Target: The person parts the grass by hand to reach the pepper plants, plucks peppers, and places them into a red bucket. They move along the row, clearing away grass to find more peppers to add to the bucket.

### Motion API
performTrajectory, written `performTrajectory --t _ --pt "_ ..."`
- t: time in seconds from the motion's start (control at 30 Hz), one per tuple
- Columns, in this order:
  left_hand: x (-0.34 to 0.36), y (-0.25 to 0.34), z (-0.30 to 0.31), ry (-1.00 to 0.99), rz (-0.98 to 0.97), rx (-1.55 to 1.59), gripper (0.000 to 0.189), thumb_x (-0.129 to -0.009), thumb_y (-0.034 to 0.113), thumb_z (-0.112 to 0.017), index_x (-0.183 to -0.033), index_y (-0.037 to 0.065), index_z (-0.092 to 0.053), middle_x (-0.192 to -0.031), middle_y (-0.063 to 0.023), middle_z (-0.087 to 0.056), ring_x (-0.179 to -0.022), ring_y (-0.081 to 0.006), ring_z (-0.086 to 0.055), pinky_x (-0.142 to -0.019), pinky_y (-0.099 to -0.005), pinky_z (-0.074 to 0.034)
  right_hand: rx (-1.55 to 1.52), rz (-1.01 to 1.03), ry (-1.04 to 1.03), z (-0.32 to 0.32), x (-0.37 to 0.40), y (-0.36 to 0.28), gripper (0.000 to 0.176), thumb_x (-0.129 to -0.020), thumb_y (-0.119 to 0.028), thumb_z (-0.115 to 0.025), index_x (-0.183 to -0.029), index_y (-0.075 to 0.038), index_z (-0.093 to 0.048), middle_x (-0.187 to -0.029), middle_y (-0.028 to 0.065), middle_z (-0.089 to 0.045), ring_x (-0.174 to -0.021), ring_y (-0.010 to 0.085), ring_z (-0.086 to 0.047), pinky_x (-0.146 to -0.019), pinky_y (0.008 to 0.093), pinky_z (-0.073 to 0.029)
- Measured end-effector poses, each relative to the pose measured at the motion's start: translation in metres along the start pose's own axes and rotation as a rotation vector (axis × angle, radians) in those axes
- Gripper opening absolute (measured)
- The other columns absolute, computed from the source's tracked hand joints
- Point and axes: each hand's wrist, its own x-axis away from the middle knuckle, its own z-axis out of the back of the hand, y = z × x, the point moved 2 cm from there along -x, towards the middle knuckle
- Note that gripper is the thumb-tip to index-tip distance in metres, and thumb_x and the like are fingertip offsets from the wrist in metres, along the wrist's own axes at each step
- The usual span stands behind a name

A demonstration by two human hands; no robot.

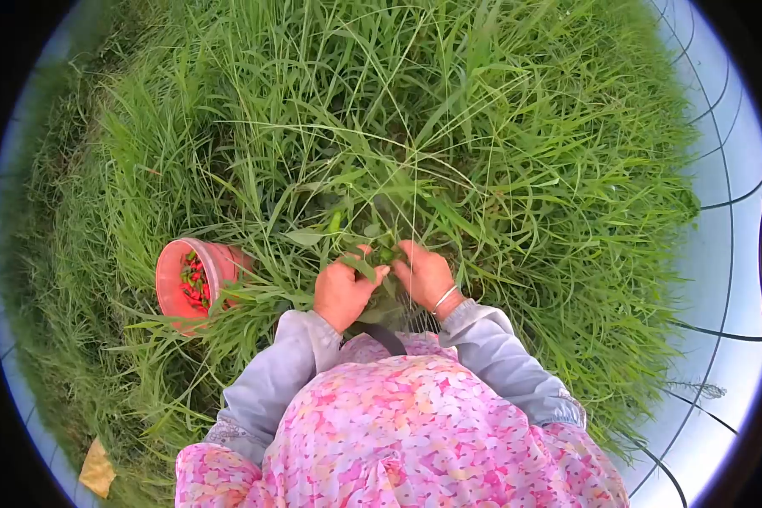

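Both hands are at a leafy pepper plant (pixel 305 237) in the tall grass, just ahead of my body. My left hand (pixel 343 290) has its thumb and fingers closed around a leafy part of the plant. Close on the other side, my right hand (pixel 426 275), with a pale bracelet at the wrist, curls its fingers in against the stems; whatever they pinch is hidden. A green pepper (pixel 335 222) hangs just above my left hand. To the left, a red bucket (pixel 171 269) holds small red and green peppers (pixel 196 284).
Tall grass (pixel 525 152) surrounds the plant, with long seed stalks crossing above my hands. Grass blades overlap the bucket's right side. A pale plastic sheet wall (pixel 711 254) with dark ribs curves along the right. A yellowish scrap (pixel 97 468) lies at lower left.
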Motion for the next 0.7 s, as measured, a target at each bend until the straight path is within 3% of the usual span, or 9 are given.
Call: performTrajectory --t 0.03,0.13,0.17,0.27,0.47,0.7 --pt "-0.002 0.020 0.014 -0.137 0.175 -0.063 0.037 -0.073 0.030 -0.072 -0.094 0.002 -0.060 -0.065 -0.0101 -0.059 -0.056 -0.0148 -0.056 -0.052 -0.0335 -0.043 -0.047 0.012 -0.002 0.001 0.000 -0.002 0.025 -0.077 -0.019 -0.060 -0.099 -0.008 -0.053 -0.074 0.0187 -0.061 -0.069 0.0381 -0.059 -0.061 0.0460 -0.047" --pt "-0.004 0.015 0.015 0.008 -0.016 -0.251 0.041 -0.071 0.037 -0.072 -0.090 0.004 -0.056 -0.061 -0.0091 -0.055 -0.053 -0.0217 -0.055 -0.051 -0.0345 -0.042 -0.118 0.031 -0.006 0.003 0.003 -0.006 0.024 -0.078 -0.020 -0.059 -0.099 -0.010 -0.054 -0.077 0.0189 -0.060 -0.072 0.0384 -0.058 -0.062 0.0460 -0.046" --pt "-0.003 0.018 0.019 0.025 -0.103 -0.205 0.041 -0.071 0.039 -0.072 -0.086 0.006 -0.053 -0.060 -0.0095 -0.054 -0.054 -0.0281 -0.054 -0.052 -0.0363 -0.043 -0.124 0.039 0.000 0.004 0.004 -0.008 0.023 -0.078 -0.021 -0.058 -0.099 -0.010 -0.054 -0.079 0.0189 -0.060 -0.073 0.0383 -0.058 -0.063 0.0461 -0.046" --pt "0.005 0.020 0.011 0.018 -0.189 -0.415 0.045 -0.070 0.046 -0.070 -0.086 0.007 -0.055 -0.070 -0.0129 -0.060 -0.062 -0.0338 -0.059 -0.055 -0.0396 -0.046 -0.048 -0.031 -0.065 0.010 0.008 -0.011 0.024 -0.080 -0.024 -0.056 -0.101 -0.013 -0.055 -0.085 0.0149 -0.061 -0.076 0.0369 -0.059 -0.065 0.0458 -0.047" --pt "0.015 0.041 0.010 0.041 -0.206 -0.353 0.034 -0.069 0.036 -0.072 -0.087 0.009 -0.062 -0.067 -0.0116 -0.061 -0.061 -0.0313 -0.060 -0.056 -0.0391 -0.048 -0.235 -0.090 -0.074 0.012 0.017 -0.003 0.029 -0.078 -0.029 -0.060 -0.102 -0.014 -0.059 -0.080 0.0155 -0.062 -0.074 0.0349 -0.060 -0.065 0.0397 -0.048" --pt "0.017 0.027 0.001 -0.182 -0.079 -0.398 0.032 -0.073 0.036 -0.065 -0.092 0.010 -0.063 -0.072 -0.0153 -0.063 -0.069 -0.0324 -0.063 -0.062 -0.0411 -0.050 -0.354 -0.132 -0.158 0.026 0.030 -0.008 0.031 -0.077 -0.030 -0.062 -0.103 -0.014 -0.061 -0.086 0.0130 -0.064 -0.079 0.0287 -0.062 -0.072 0.0345 -0.048"
